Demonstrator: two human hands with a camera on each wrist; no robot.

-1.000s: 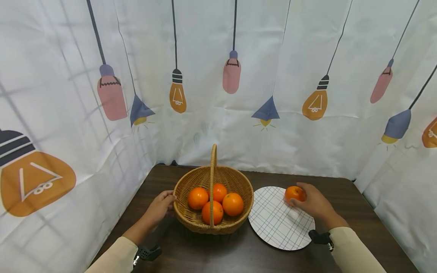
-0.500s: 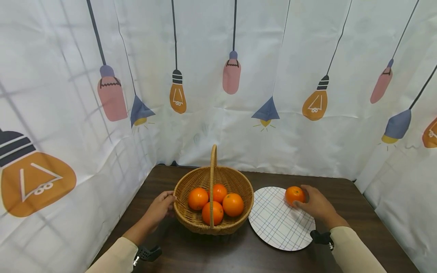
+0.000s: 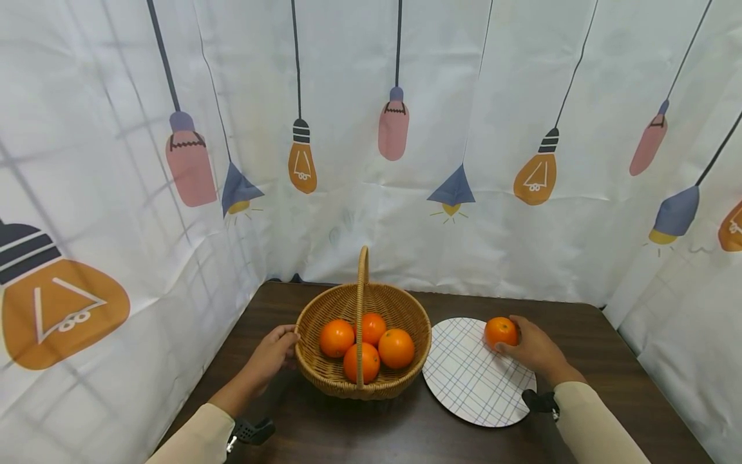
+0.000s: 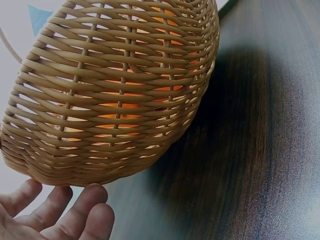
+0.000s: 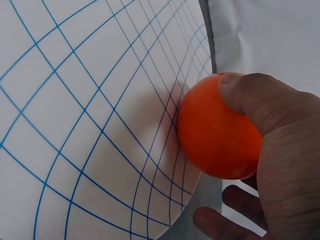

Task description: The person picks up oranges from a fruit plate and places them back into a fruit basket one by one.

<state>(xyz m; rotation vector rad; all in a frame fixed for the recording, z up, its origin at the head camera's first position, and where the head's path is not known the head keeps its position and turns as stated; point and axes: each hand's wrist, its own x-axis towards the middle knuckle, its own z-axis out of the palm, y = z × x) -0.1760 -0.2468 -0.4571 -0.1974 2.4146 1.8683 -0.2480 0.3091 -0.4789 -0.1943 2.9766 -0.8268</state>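
A wicker basket with an arched handle stands mid-table, holding several oranges. My left hand is at the basket's left rim; the left wrist view shows its bent fingers against the outside of the weave, with the thumb hidden. On the right, a round white plate with a blue grid lies beside the basket. One orange sits near its far right edge. My right hand holds that orange from the right, thumb on its skin, some fingers partly hidden behind it.
The dark wooden table extends around the basket and plate. White curtains printed with hanging lamps and bulbs enclose its back and sides. Each wrist wears a dark strap.
The orange on the plate has turned slightly under my right hand, which drew back a little to the right and came against it again. My left hand and the basket look unmoved.
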